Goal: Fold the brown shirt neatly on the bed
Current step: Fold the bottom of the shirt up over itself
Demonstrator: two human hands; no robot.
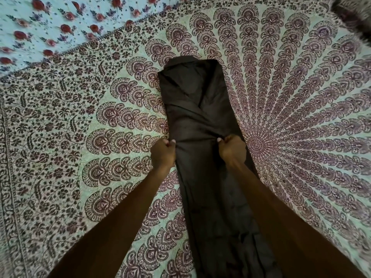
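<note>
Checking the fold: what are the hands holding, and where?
Both hold the shirt partway along its narrow folded strip: left hand pinches its left edge, right hand its right edge.

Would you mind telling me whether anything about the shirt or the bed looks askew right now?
Nothing is damaged or spilled. The brown shirt lies as a long narrow strip, bunched into creases where the left hand and right hand pinch its edges. Its far end looks slightly uneven, with a diagonal flap.

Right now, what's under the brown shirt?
The brown shirt lies on the mandala-print bedspread, both hands pinching its middle. Whatever lies directly beneath it is covered.
</note>
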